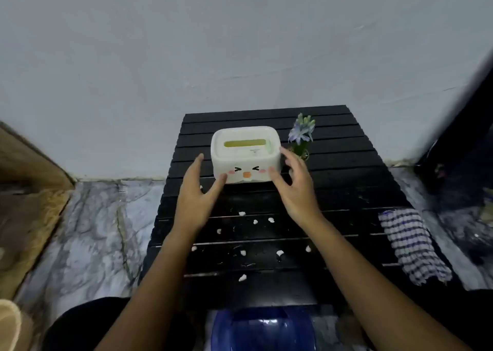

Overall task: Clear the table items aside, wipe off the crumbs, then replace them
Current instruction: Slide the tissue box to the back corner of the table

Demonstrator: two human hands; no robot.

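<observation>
A white tissue box (245, 154) with a cartoon face and a yellow slot stands at the back middle of the black slatted table (346, 190). My left hand (196, 196) is spread at its left front corner, fingertips touching the front. My right hand (296, 188) is spread at its right front corner, thumb on the front face. Neither hand has closed around the box. A small vase of purple flowers (301, 134) stands just right of the box, behind my right hand. Several white crumbs (270, 220) lie scattered over the near half of the table.
A blue-and-white checked cloth (410, 244) lies folded at the table's right edge. A grey wall rises right behind the table. Marble floor (88, 230) lies to the left. A blue round object (264, 329) sits below the table's near edge.
</observation>
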